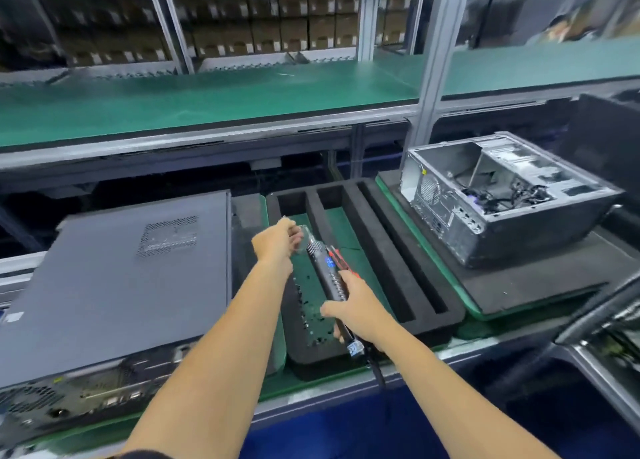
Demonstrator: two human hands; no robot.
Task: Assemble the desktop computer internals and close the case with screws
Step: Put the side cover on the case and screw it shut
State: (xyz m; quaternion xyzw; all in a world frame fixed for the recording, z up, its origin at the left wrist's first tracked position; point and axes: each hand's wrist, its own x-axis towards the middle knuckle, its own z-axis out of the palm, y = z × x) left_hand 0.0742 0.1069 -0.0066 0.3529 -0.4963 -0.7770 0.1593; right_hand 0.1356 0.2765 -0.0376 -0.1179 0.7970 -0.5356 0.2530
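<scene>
A closed grey computer case (114, 285) lies on its side at the left, its rear ports toward me. My right hand (360, 309) grips the handle of a black electric screwdriver (327, 268) with a blue display and red trim, tip pointing away. My left hand (277, 242) is at the screwdriver's tip with fingers curled; motion blur hides whether it pinches the bit or a screw. Both hands hover over a black foam tray (429, 306) whose left compartment holds several loose black screws (311, 306). An open case (502, 195) with loose cables inside sits on a foam pad at the right.
A green-matted shelf (207, 102) runs above the bench on metal posts. Stacked cardboard boxes fill racks behind. A cable (379, 372) hangs from the screwdriver over the bench's front edge. A metal frame (595, 330) stands at the right edge.
</scene>
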